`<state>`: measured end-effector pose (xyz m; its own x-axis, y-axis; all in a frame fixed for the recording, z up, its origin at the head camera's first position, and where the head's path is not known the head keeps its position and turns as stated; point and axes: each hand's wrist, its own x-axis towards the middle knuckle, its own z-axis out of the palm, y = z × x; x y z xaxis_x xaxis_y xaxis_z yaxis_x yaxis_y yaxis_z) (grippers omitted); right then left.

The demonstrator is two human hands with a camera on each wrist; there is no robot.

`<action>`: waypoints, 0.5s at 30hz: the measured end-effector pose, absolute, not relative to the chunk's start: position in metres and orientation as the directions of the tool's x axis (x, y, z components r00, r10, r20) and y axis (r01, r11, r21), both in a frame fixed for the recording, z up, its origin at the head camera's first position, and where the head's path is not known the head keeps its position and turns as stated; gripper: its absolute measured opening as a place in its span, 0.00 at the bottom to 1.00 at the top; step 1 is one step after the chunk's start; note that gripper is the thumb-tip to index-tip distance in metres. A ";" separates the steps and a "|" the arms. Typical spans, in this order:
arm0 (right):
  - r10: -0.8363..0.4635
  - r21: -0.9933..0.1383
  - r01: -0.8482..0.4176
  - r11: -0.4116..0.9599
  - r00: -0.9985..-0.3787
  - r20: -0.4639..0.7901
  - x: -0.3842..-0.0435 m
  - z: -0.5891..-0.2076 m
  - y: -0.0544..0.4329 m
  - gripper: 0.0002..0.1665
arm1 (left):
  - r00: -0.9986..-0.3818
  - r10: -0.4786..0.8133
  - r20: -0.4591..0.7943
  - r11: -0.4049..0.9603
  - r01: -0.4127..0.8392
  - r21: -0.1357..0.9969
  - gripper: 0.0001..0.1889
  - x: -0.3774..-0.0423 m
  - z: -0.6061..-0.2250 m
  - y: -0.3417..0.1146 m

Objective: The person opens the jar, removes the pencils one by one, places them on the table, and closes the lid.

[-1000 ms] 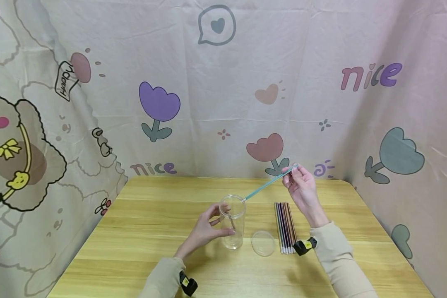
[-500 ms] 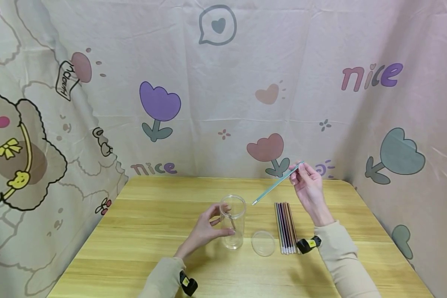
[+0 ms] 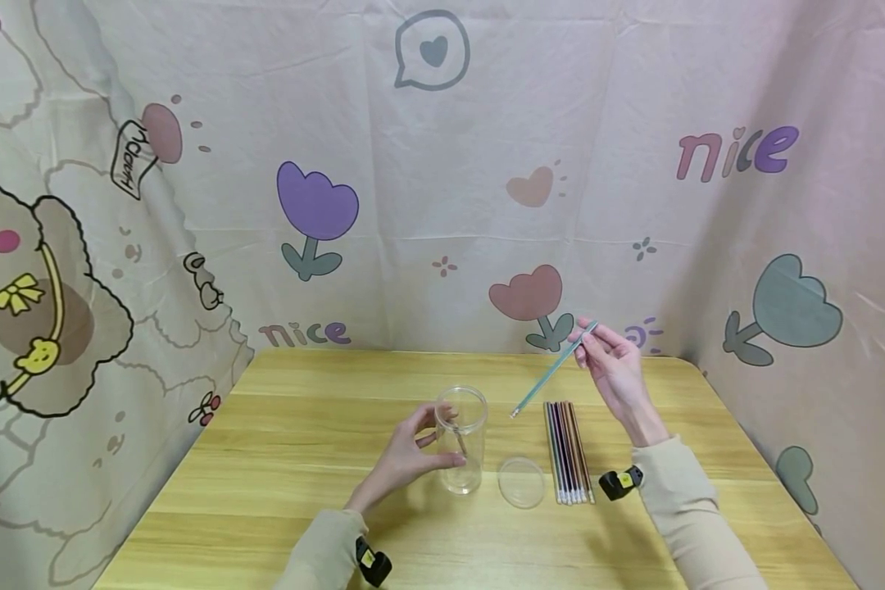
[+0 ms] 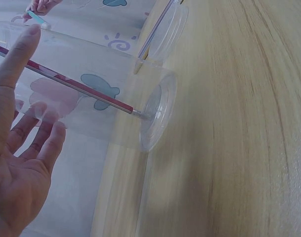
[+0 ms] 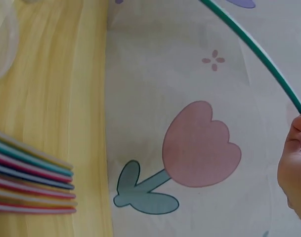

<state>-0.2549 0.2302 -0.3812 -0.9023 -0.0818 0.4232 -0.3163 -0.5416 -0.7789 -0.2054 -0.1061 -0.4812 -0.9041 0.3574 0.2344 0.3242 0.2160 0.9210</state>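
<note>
My left hand (image 3: 401,459) grips a clear plastic jar (image 3: 474,447) that stands upright on the table, thumb on one side and fingers on the other. Inside the jar leans a red-striped pencil (image 4: 81,88), its eraser end at the bottom, as the left wrist view shows. Up and to the right, my right hand (image 3: 618,373) pinches a teal pencil (image 3: 547,377) near its upper end. That pencil slants down to the left, its white eraser end lowest, to the right of the jar's mouth and apart from it.
A round clear lid (image 3: 520,483) lies flat just right of the jar. Beyond it, several pencils (image 3: 566,451) lie side by side on the wooden table (image 3: 280,459), eraser ends toward me. A printed curtain (image 3: 428,205) hangs behind the table.
My right hand has drawn the teal pencil rightward, away from the jar's rim, and the pencil now slopes more steeply. The left hand and jar stay in place.
</note>
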 end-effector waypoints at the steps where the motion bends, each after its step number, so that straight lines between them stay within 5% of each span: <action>1: -0.087 -0.800 -0.313 -0.512 -0.908 0.411 -0.255 -0.381 0.231 0.16 | -0.901 0.361 0.241 0.214 0.332 0.919 0.42 -0.205 -0.481 -0.106; 15: -0.144 -0.949 -0.262 -0.179 -0.947 0.288 -0.265 -0.397 0.251 0.13 | -0.907 0.352 0.230 0.215 0.318 0.923 0.43 -0.206 -0.481 -0.106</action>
<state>-0.2648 0.2510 -0.3970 -0.9467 -0.1438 0.2881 -0.2615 -0.1787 -0.9485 -0.2057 -0.1057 -0.4814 -0.9072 0.3520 0.2303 0.3180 0.2155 0.9233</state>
